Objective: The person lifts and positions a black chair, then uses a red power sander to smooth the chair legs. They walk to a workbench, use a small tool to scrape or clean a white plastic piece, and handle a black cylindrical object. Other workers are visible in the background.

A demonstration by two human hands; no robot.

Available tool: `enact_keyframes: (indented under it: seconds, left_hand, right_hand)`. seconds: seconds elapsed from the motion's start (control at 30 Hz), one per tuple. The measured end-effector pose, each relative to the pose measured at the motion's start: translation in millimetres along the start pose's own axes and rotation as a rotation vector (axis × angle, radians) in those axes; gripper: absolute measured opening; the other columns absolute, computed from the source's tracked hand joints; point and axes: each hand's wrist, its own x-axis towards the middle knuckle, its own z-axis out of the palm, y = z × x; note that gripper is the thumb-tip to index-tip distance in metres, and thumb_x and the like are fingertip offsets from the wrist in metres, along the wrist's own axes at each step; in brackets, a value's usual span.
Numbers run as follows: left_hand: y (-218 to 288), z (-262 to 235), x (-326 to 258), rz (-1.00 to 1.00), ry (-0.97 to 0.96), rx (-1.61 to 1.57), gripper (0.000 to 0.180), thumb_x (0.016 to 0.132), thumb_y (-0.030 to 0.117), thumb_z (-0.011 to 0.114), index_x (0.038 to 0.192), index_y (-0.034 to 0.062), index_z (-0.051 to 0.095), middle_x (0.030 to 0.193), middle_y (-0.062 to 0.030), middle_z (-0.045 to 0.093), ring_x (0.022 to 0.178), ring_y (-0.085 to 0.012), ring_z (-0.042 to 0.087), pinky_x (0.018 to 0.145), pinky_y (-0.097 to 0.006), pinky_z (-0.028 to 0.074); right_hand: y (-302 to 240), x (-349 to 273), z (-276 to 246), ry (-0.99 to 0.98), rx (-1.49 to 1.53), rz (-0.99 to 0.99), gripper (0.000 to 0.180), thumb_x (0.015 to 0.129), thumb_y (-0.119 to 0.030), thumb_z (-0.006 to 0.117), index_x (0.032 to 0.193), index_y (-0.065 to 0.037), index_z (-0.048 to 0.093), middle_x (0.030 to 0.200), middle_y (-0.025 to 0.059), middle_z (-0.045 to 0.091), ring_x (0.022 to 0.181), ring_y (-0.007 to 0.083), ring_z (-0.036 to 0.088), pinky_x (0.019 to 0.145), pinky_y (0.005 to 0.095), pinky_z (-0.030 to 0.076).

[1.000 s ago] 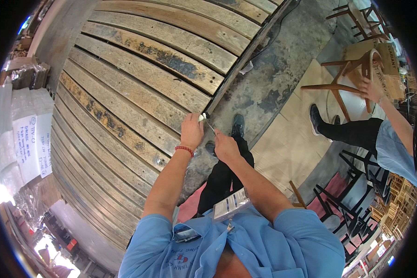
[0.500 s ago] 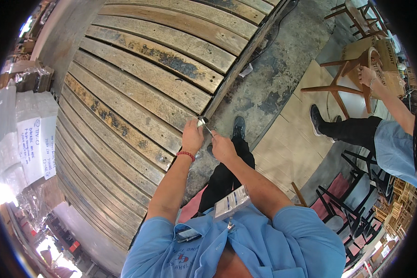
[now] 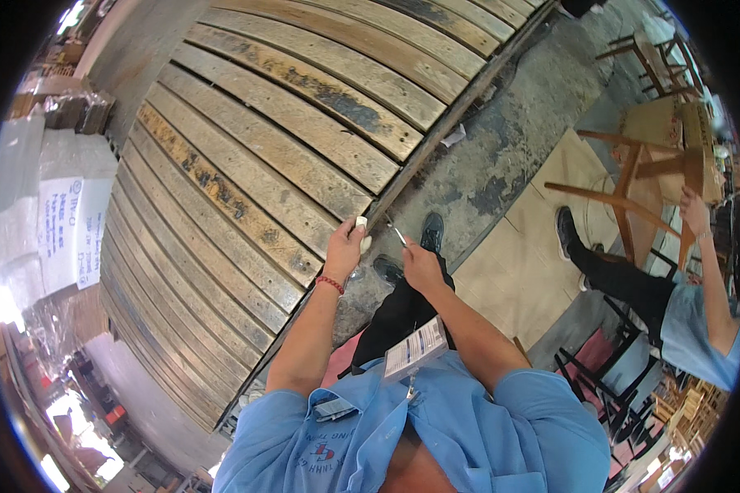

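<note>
My left hand (image 3: 343,251) is closed around a small cream-white piece (image 3: 361,223), whose exact kind I cannot make out, beside the edge of the slatted wooden platform (image 3: 247,156). To its right, my right hand (image 3: 422,268) grips a slim tool with a pale shaft and a thin dark tip (image 3: 398,236). The tool's tip points up and left, apart from the white piece. Fingers hide most of its handle, so its kind stays unclear.
At right, another person's hand (image 3: 696,212) holds a tilted wooden chair (image 3: 631,197) above beige sheets (image 3: 514,246). Black chairs (image 3: 612,361) stand lower right. Wrapped white packages (image 3: 70,214) are stacked at far left. My shoes (image 3: 432,232) rest on stained concrete (image 3: 501,131).
My right hand has drawn the tool away to the right, opening a gap from the white piece. The other person has turned the chair. My view has shifted slightly.
</note>
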Motion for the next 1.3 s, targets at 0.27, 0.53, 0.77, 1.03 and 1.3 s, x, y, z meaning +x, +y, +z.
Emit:
enact_keyframes:
  seconds: [0.27, 0.53, 0.77, 1.03, 1.3]
  left_hand:
    - [4.8, -65.0, -59.1, -0.186, -0.127, -0.882, 0.034, 0.107, 0.024, 0.048, 0.124, -0.0029, 0.058, 0.101, -0.0112, 0.068, 0.088, -0.0223, 0.068, 0.08, -0.036, 0.057]
    - [21.5, -80.3, -97.1, -0.234, -0.231, -1.123, 0.038, 0.105, 0.027, 0.051, 0.13, -0.0017, 0.058, 0.101, -0.0084, 0.066, 0.089, -0.019, 0.065, 0.082, -0.034, 0.056]
    - [58.9, -62.8, -122.8, -0.152, -0.307, -1.03, 0.039, 0.103, 0.026, 0.058, 0.131, -0.0012, 0.057, 0.099, -0.007, 0.067, 0.086, -0.0163, 0.066, 0.078, -0.032, 0.057]
    - [107.0, -17.5, -163.0, -0.098, -0.203, -0.835, 0.04, 0.101, 0.028, 0.061, 0.129, -0.0004, 0.057, 0.1, -0.0044, 0.065, 0.089, -0.0146, 0.064, 0.078, -0.032, 0.057]
    - [139.1, 39.8, -191.3, -0.02, -0.263, -1.064, 0.04, 0.106, 0.03, 0.049, 0.134, 0.0013, 0.053, 0.102, -0.0067, 0.067, 0.091, -0.0178, 0.067, 0.082, -0.032, 0.056]
  right_hand:
    - [3.9, -50.6, -82.8, -0.123, 0.337, 0.306, 0.031, 0.1, -0.024, 0.055, 0.119, -0.002, 0.067, 0.067, 0.0021, 0.058, 0.057, 0.0107, 0.052, 0.053, 0.0288, 0.043]
    - [-61.4, -86.0, -142.9, -0.02, 0.404, 0.426, 0.044, 0.098, -0.042, 0.061, 0.084, -0.001, 0.069, 0.053, -0.0014, 0.048, 0.045, 0.0075, 0.043, 0.042, 0.0266, 0.033]
    - [-103.3, -87.6, -152.8, -0.181, 0.494, 0.136, 0.042, 0.102, -0.036, 0.054, 0.086, 0.0, 0.067, 0.054, -0.0004, 0.05, 0.047, 0.0074, 0.044, 0.044, 0.0262, 0.034]
    - [-110.8, -88.2, -190.3, -0.294, 0.426, 0.051, 0.04, 0.102, -0.034, 0.055, 0.089, 0.001, 0.068, 0.056, -0.0006, 0.051, 0.05, 0.0074, 0.046, 0.047, 0.0264, 0.034]
    - [-71.3, -114.3, -232.6, -0.398, 0.542, 0.027, 0.027, 0.103, -0.016, 0.05, 0.118, 0.001, 0.064, 0.07, 0.0018, 0.059, 0.054, 0.0076, 0.047, 0.05, 0.0244, 0.041]
